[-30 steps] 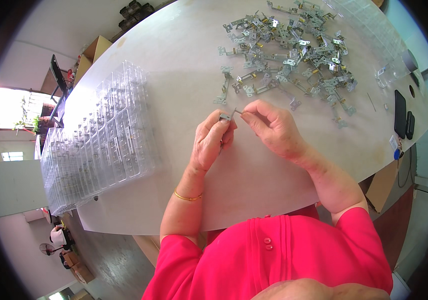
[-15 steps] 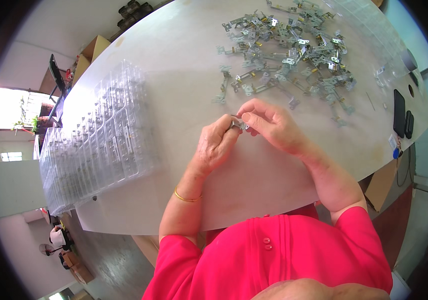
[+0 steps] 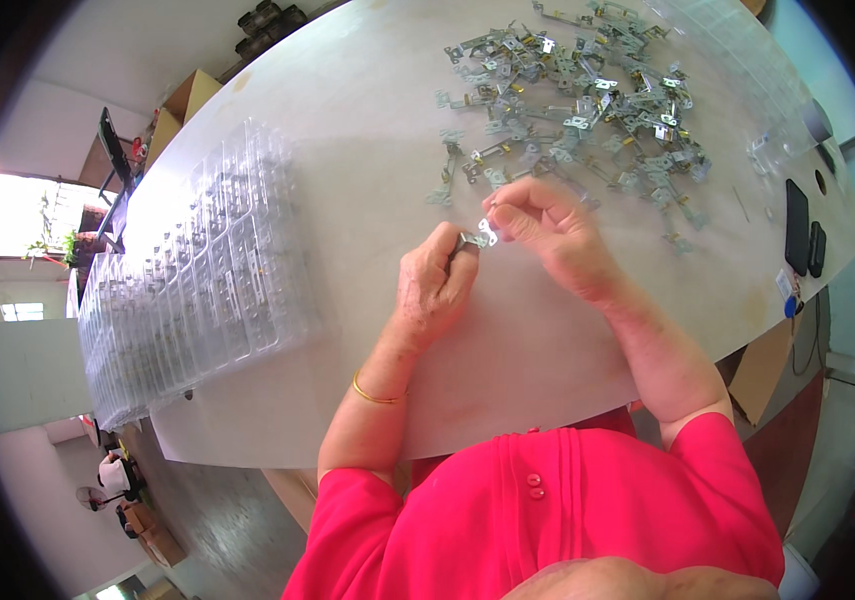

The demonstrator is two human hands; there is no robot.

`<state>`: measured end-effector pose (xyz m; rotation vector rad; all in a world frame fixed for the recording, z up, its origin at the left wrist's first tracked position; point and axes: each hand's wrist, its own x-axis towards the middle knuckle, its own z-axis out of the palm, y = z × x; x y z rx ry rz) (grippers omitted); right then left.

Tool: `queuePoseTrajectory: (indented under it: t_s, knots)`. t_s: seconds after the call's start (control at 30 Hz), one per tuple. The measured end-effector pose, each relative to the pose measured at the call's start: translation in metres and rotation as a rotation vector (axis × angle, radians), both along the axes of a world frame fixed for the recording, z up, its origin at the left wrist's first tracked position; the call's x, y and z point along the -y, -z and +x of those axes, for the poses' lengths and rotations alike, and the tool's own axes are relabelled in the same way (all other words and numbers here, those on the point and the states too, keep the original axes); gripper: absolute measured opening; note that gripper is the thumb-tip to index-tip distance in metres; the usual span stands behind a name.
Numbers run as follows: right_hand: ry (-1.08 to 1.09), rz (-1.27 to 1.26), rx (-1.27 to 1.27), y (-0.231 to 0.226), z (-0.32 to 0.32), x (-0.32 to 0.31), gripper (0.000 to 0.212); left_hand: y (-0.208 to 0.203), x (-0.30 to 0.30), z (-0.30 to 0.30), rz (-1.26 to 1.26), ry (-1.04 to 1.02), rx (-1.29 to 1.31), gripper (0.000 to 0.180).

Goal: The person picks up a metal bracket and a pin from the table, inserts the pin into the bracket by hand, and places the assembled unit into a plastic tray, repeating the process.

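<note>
Out of my closed left hand sticks a small silvery metal bracket, its flat, holed end pointing up and right. My right hand is just beyond it, thumb and forefinger pinched together above the bracket's end. Whatever is between those fingertips, if anything, is too small to make out. On the far side of the table lies a loose heap of similar metal brackets, some with brass-coloured parts.
Clear plastic trays filled with metal parts stand stacked at the left on the white table. More clear trays lie at the far right. A black phone and keys with a blue tag rest near the right edge.
My right hand has drawn slightly up and away from my left, exposing the bracket's end. The left hand still grips the bracket in nearly the same place.
</note>
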<state>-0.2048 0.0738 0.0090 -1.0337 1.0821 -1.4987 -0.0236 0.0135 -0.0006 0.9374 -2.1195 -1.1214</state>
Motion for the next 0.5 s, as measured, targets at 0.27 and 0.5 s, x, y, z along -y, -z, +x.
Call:
queuePoseTrajectory:
  t_s: [0.27, 0.5]
  knots:
    - [-0.052, 0.121, -0.123, -0.001, 0.002, -0.003, 0.011, 0.005, -0.002, -0.005, -0.193, -0.019, -0.056, 0.006]
    - [0.057, 0.047, -0.192, 0.0, -0.001, -0.001, 0.01, -0.008, 0.002, 0.005, 0.183, 0.131, -0.095, 0.026]
